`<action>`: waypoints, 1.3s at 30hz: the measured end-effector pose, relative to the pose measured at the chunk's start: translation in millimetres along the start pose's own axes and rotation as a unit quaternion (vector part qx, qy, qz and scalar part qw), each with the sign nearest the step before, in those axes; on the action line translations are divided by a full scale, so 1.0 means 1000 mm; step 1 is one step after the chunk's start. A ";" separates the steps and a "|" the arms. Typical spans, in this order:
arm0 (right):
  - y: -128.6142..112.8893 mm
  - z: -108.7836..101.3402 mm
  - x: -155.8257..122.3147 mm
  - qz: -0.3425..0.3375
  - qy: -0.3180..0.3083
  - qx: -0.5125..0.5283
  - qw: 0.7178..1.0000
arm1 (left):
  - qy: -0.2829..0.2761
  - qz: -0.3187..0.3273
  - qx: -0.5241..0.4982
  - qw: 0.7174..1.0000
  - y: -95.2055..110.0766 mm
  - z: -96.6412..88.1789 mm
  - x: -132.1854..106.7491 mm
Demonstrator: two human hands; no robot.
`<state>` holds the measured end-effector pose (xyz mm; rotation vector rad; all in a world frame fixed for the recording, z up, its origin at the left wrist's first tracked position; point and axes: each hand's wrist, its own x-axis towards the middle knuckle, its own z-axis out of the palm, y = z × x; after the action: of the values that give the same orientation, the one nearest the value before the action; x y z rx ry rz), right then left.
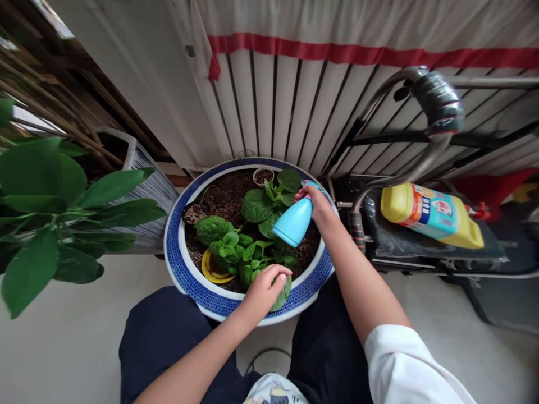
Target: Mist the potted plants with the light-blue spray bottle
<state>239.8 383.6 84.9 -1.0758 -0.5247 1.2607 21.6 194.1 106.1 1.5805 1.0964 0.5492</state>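
Observation:
My right hand (316, 201) is wrapped round the neck of a light blue spray bottle (293, 223). The bottle is tilted, its base pointing down and to the left over the leaves. My left hand (265, 290) hovers at the near side of the planter, its fingers loosely bent and the thumb apart, beside a broad green leaf (283, 295). Whether it touches that leaf I cannot tell. Both hands are over a round blue-and-white planter (179, 259) with dark soil (225, 197) and several leafy green plants (257, 205).
Inside the planter sit a yellow pot (215, 273) and a small white pot (264, 176) of soil. A large-leaved plant (54, 213) leans in from the left. On the right, a yellow bottle (433, 216) lies on a metal-framed cart (438, 151). Behind stands a slatted radiator (265, 106).

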 end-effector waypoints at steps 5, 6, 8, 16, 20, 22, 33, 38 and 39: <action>0.008 0.019 -0.020 0.081 -0.035 -0.006 0.996 | 0.027 0.021 -0.002 0.999 -0.002 -0.001 0.001; 0.009 0.025 -0.025 0.088 -0.034 -0.014 0.995 | 0.042 0.032 0.004 0.999 -0.002 -0.001 0.001; 0.008 0.037 -0.037 0.091 -0.030 -0.032 0.995 | 0.087 0.042 0.012 0.995 -0.003 -0.002 0.001; -0.006 0.076 -0.091 -0.090 -0.090 -0.041 0.991 | 0.250 -0.137 -0.455 0.844 0.002 -0.006 0.000; -0.009 0.085 -0.123 -0.138 -0.154 -0.130 0.970 | 0.175 -0.198 -0.601 0.754 0.002 -0.021 0.007; -0.012 0.088 -0.135 -0.133 -0.199 -0.138 0.961 | 0.147 -0.199 -0.615 0.748 -0.001 -0.026 0.010; -0.012 0.090 -0.131 -0.083 -0.117 -0.041 0.989 | 0.132 -0.238 -0.607 0.747 0.004 -0.019 0.006; -0.007 0.087 -0.124 -0.027 -0.117 -0.036 0.992 | 0.083 -0.275 -0.630 0.722 0.003 -0.018 0.007; -0.006 0.088 -0.123 -0.028 -0.120 -0.044 0.991 | 0.087 -0.277 -0.636 0.715 0.003 -0.017 0.008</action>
<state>136.3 300.0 157.4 -0.9805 -0.7948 1.3356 12.4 209.3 112.6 -0.0340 0.8775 0.7767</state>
